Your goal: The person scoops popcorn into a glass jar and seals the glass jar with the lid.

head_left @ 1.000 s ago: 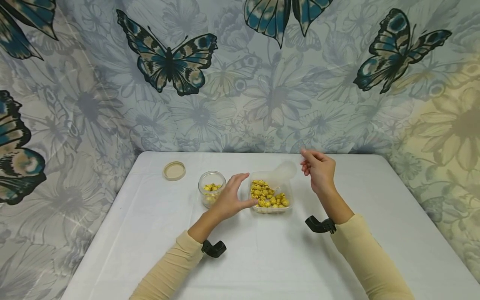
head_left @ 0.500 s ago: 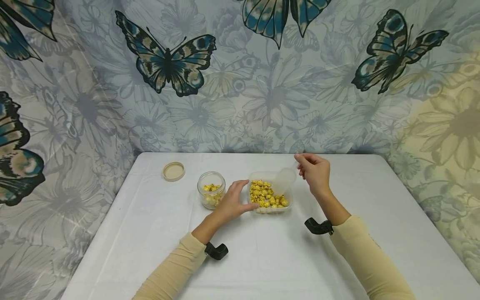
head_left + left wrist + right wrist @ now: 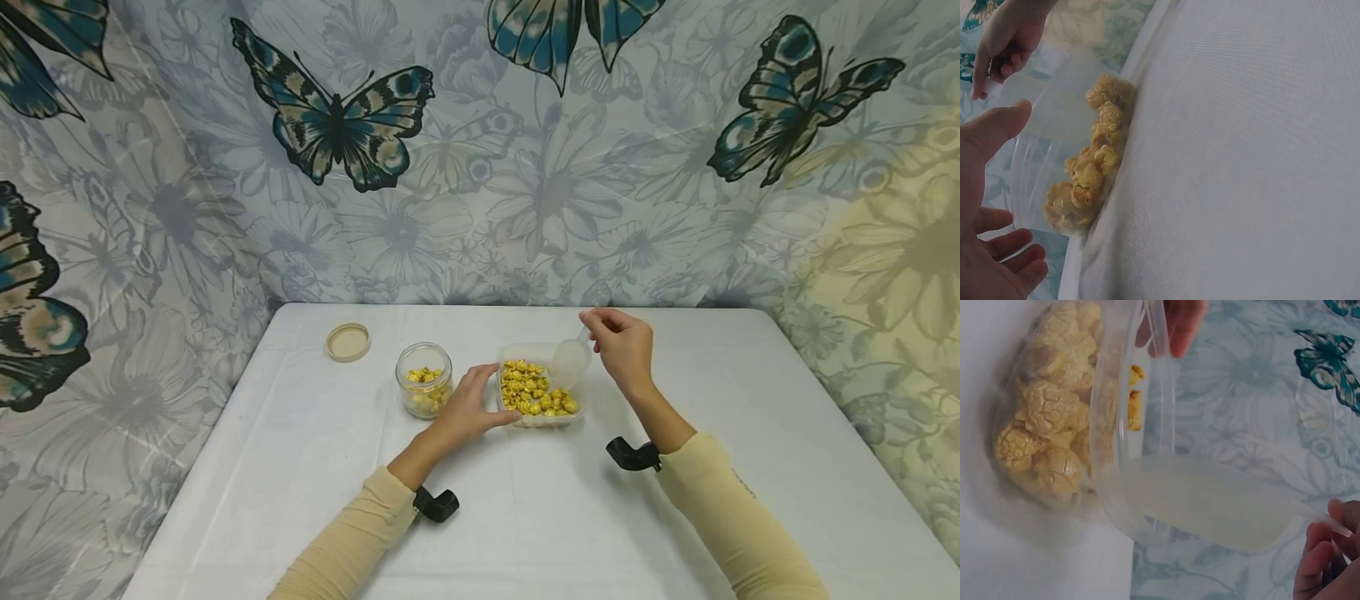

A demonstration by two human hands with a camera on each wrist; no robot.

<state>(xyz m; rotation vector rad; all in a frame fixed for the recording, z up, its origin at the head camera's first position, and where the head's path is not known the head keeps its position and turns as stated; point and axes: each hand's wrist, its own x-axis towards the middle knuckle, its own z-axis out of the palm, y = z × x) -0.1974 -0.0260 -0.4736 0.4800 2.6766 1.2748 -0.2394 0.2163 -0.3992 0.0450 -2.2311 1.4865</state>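
Observation:
My right hand [image 3: 628, 343] pinches the thin handle of a translucent plastic scoop [image 3: 572, 360]. The scoop's bowl tilts down over the right back part of a clear plastic container [image 3: 546, 422] and reaches inside its rim in the right wrist view. Yellow popcorn [image 3: 525, 385] fills mainly the container's left and front. At its left side my left hand [image 3: 467, 407] is spread, thumb by the near corner and fingers by the far one. The left wrist view shows those fingers [image 3: 1010, 244] loosely extended beside the container wall.
A glass jar [image 3: 423, 354] partly filled with popcorn stands just left of the container, close behind my left hand. Farther left lies a round beige lid [image 3: 348, 342]. A white cloth covers the table [image 3: 517, 517], and a butterfly-patterned backdrop [image 3: 555, 200] rises behind it.
My right hand has moved left and slightly toward me, lowering the scoop into the container. My left hand has shifted slightly toward me along the container's side.

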